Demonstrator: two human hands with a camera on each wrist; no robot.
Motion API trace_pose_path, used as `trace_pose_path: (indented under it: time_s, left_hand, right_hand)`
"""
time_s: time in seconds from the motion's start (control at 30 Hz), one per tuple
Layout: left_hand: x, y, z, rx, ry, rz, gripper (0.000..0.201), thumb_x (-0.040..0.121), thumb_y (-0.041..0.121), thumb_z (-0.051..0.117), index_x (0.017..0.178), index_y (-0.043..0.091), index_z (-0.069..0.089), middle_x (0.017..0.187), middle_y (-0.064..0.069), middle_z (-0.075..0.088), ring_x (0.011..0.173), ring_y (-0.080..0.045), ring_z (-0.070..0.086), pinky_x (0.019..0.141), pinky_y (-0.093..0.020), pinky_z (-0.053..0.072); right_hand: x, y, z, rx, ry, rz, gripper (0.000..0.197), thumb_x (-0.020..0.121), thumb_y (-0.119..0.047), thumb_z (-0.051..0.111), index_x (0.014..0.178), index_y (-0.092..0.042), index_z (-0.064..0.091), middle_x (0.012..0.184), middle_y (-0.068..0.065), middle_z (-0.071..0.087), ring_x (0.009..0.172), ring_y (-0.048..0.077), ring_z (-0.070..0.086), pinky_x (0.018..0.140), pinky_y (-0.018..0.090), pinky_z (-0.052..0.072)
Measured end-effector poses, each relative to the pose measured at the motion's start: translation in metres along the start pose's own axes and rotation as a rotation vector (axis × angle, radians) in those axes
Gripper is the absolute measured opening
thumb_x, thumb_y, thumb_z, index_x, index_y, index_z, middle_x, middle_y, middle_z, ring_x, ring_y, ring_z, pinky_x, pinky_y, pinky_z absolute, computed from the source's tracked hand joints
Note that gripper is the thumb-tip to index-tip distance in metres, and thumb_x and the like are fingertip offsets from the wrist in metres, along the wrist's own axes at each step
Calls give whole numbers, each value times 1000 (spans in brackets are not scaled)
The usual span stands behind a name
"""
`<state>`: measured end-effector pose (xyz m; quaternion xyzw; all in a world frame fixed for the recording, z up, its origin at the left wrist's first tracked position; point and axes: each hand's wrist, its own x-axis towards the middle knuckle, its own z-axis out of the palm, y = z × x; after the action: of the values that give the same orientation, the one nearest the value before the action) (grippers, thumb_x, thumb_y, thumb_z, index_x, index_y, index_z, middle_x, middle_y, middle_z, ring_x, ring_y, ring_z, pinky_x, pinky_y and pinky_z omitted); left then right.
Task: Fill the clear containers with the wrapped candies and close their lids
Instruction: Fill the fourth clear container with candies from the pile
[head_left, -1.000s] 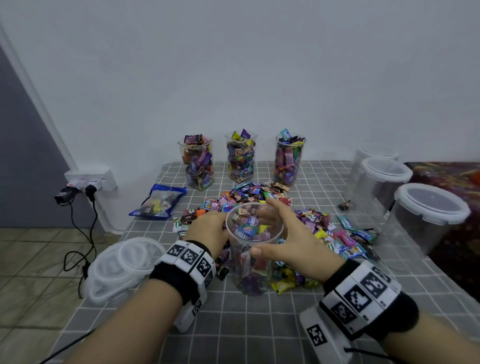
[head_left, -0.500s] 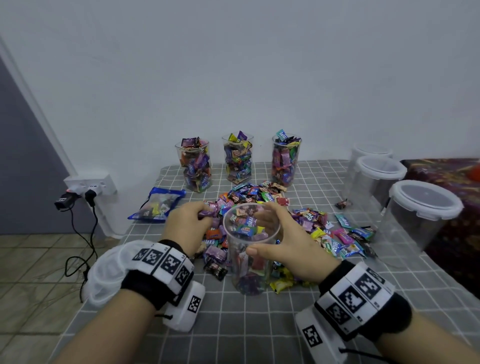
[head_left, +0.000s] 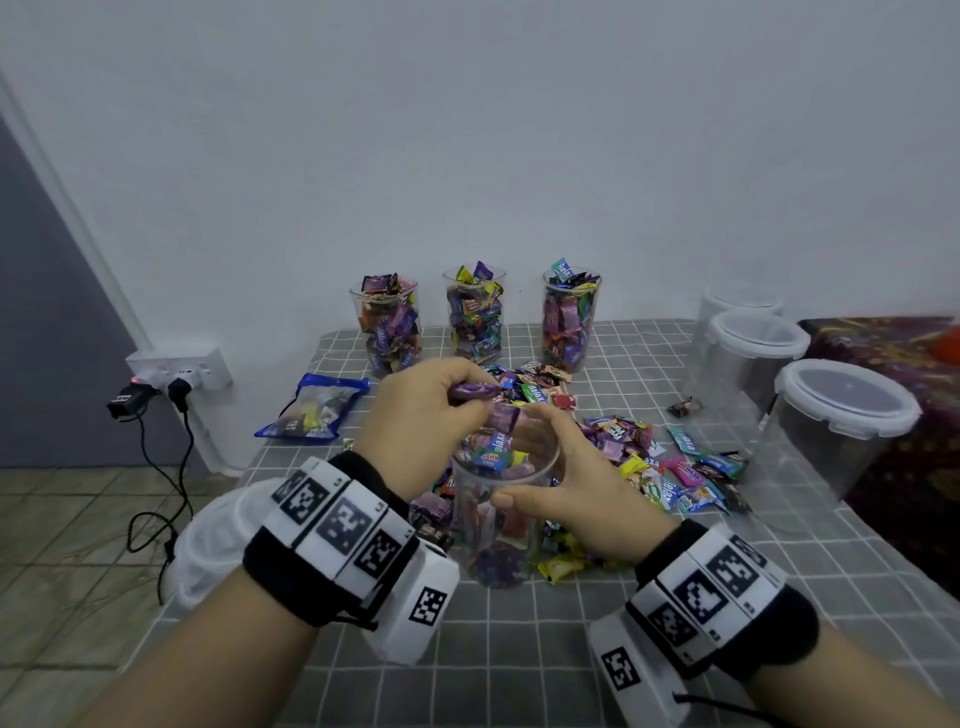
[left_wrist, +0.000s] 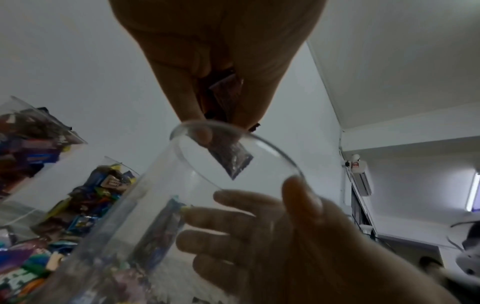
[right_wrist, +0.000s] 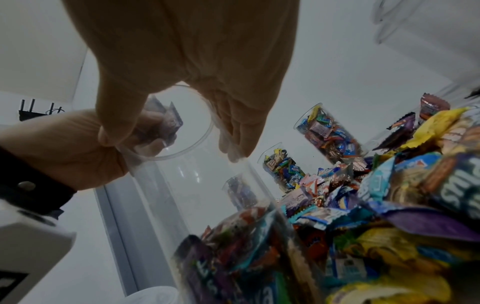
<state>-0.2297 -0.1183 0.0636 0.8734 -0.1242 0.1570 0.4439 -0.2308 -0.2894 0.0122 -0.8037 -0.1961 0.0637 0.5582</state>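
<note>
A tall clear container, partly filled with wrapped candies, stands at the middle of the checked table. My right hand grips it near the rim, thumb on the near side and fingers round the far side. My left hand hovers over the container's mouth and pinches purple wrapped candies. In the left wrist view one wrapper hangs inside the rim from my left hand. The right wrist view shows my right hand on the container. A loose candy pile lies behind and to the right.
Three filled open containers stand in a row by the wall. Larger lidded clear tubs line the right edge. A blue candy bag lies at the back left, and stacked clear lids sit at the left edge. A wall socket has cables.
My left hand went to the candy pile left of the container, picked up purple candies and rose over the container's mouth. My right hand stayed on the container.
</note>
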Motion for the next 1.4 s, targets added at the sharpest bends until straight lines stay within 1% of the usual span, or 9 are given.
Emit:
trace_pose_path:
  time_s: [0.13,0.37,0.47,0.7,0.8,0.93,1.13,1.27,1.4]
  left_hand:
    - [-3,2,5,72,-9,18,13,81,10,66,88,20,71,82,5,65,78,-10,60,73,-24,47]
    - [-4,1,8,46,-14,41,28,81,18,70,109,20,70,90,10,64,76,-1,60,78,-20,50]
    - [-5,-2,8,-14,41,55,20,84,20,67,103,26,70,90,17,64,83,3,60,74,-11,48]
    - [4,-30,5,-326,231,-102,21,88,11,60,87,31,67,90,12,67,78,4,60,69,-22,49]
    - [11,-52,0,-301,257,-216,15,89,12,60,92,26,66,92,10,66,86,-6,60,79,-33,51]
    - [22,-87,-5,-109,171,-371,31,89,23,61,119,24,58,108,0,62,103,-22,58,92,-43,48]
    - [38,-123,-6,170,-57,-564,62,89,34,59,143,11,37,144,-11,42,126,-27,45,106,-37,35]
    - [43,-138,2,253,-177,-653,69,89,35,61,145,8,32,147,-14,38,132,-31,40,106,-35,32]
    - [46,-149,8,342,-249,-663,65,83,41,66,138,14,43,134,-13,52,117,-30,52,97,-35,43]
  right_hand:
    - [1,4,0,-5,1,-9,91,60,-54,81,134,-35,31,136,-12,47,129,1,41,106,23,34]
    - [0,1,0,10,-6,-23,83,60,-47,75,129,-38,31,131,-18,47,128,-2,41,106,23,35]
    - [-1,-1,0,2,-10,-12,85,59,-48,74,130,-39,28,129,-20,45,124,-2,44,102,19,37]
    - [-1,-2,-10,-127,-89,26,77,71,-32,79,122,-50,24,119,-25,47,108,-8,52,88,9,44]
    - [2,4,-21,-281,-183,51,78,72,-29,81,132,-42,32,126,-20,50,115,1,49,99,21,40]
    - [12,16,-37,-533,-195,132,82,75,-32,76,144,-27,31,144,-5,39,130,12,37,109,35,34]
    - [29,31,-64,-783,69,302,77,84,-38,64,147,-18,25,145,7,37,129,23,39,103,35,36]
    - [36,47,-76,-862,50,437,82,86,-47,60,149,-17,17,149,9,31,134,26,35,106,38,35]
    - [41,58,-76,-896,-33,530,88,87,-57,53,152,-20,7,156,7,20,140,27,26,110,38,29]
